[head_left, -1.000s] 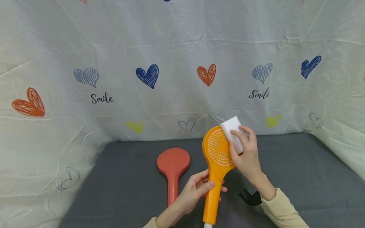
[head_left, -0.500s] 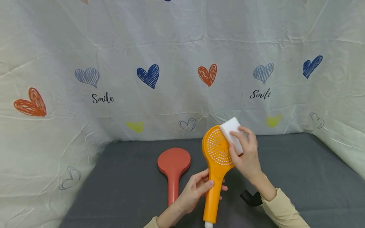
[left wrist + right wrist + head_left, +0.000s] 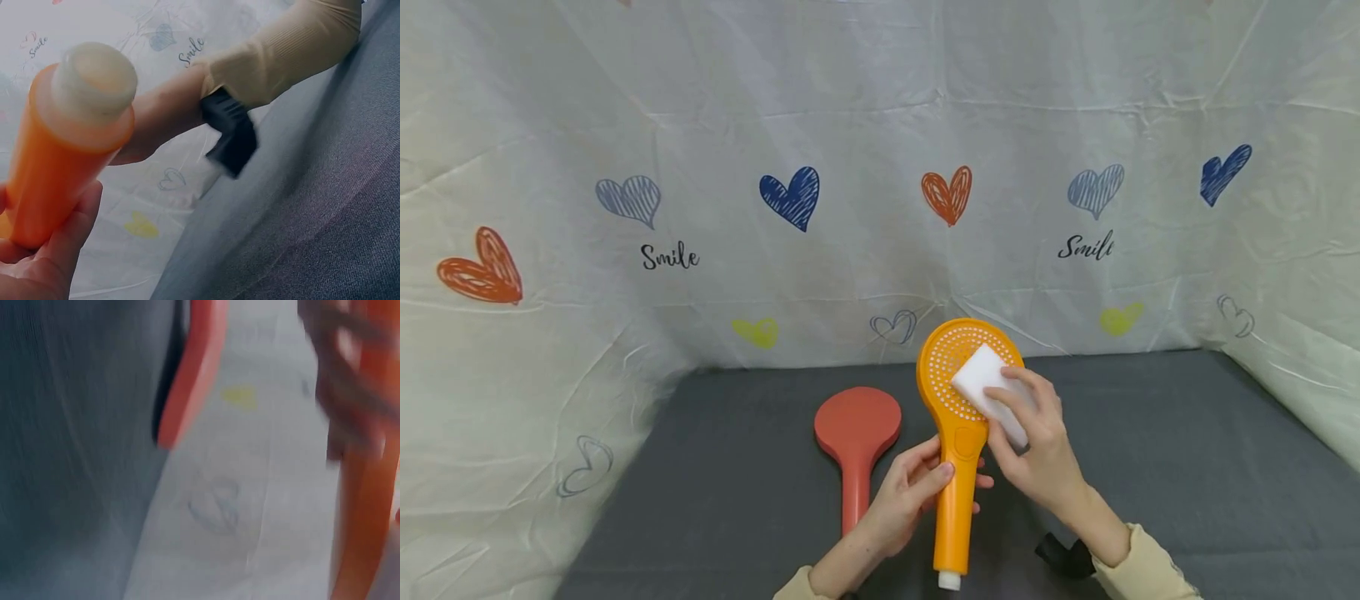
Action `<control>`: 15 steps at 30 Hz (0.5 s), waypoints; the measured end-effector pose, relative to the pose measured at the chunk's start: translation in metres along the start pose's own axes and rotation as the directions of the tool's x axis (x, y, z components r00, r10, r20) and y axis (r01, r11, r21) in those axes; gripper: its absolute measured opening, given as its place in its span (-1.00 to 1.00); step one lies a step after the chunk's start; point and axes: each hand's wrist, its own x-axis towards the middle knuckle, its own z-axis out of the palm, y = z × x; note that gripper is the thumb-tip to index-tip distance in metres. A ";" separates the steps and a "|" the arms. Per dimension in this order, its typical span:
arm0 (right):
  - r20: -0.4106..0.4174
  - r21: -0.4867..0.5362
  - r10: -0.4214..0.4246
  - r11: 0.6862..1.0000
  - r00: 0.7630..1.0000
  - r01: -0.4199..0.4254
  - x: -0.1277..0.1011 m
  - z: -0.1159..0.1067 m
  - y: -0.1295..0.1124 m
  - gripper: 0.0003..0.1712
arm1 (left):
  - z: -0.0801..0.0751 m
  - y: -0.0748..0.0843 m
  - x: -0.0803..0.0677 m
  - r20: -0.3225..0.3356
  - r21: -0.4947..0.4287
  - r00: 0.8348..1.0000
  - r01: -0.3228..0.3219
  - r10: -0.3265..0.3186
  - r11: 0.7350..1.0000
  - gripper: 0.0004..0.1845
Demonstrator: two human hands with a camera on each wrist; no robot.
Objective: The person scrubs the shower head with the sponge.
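Observation:
An orange shower head (image 3: 951, 500) stands nearly upright in the middle of the head view, its round perforated face turned toward me. My left hand (image 3: 906, 500) grips its handle, thumb across the front and fingers wrapped behind. In the left wrist view the handle's white threaded end (image 3: 94, 81) points at the camera. My right hand (image 3: 1033, 442) pinches a white sponge block (image 3: 981, 377), which overlaps the lower right of the perforated face. To the left, a red shower head (image 3: 857, 425) lies back side up on the table. In the right wrist view the picture is blurred.
A dark grey cloth covers the table (image 3: 737, 483). Behind it and along both sides hangs a pale curtain (image 3: 865, 267) printed with hearts. A black strap-like piece (image 3: 1063, 554) sits by the right sleeve (image 3: 1142, 567).
The sponge has moved from the face's upper right edge down and left across the holes. The orange shower head has shifted slightly left and up and stands straighter.

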 end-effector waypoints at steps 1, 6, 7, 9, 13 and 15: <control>-0.021 -0.017 0.028 0.999 0.999 -0.028 0.003 -0.002 0.005 -0.70 | 0.000 0.000 0.000 0.002 -0.006 1.000 0.007 -0.007 1.000 -0.55; -0.078 -0.068 0.161 0.984 0.984 -0.166 0.011 -0.010 0.022 -0.66 | 0.002 0.000 -0.001 0.018 -0.015 1.000 0.020 -0.020 1.000 -0.55; -0.072 -0.067 0.161 0.984 0.984 -0.166 0.011 -0.010 0.021 -0.66 | 0.003 0.000 -0.001 0.021 -0.014 1.000 0.017 -0.016 1.000 -0.55; -0.043 -0.054 0.130 0.990 0.991 -0.132 0.008 -0.006 0.014 -0.68 | 0.002 0.000 -0.001 0.028 -0.010 1.000 0.014 -0.014 1.000 -0.55; 0.040 0.007 0.012 1.000 0.999 -0.013 0.004 0.004 -0.007 -0.69 | 0.002 -0.001 0.000 0.033 0.001 0.999 0.023 -0.023 1.000 -0.56; 0.063 0.026 -0.022 0.999 0.998 0.020 0.007 0.007 -0.012 -0.69 | 0.003 -0.002 0.000 0.042 0.012 0.999 0.031 -0.032 0.999 -0.57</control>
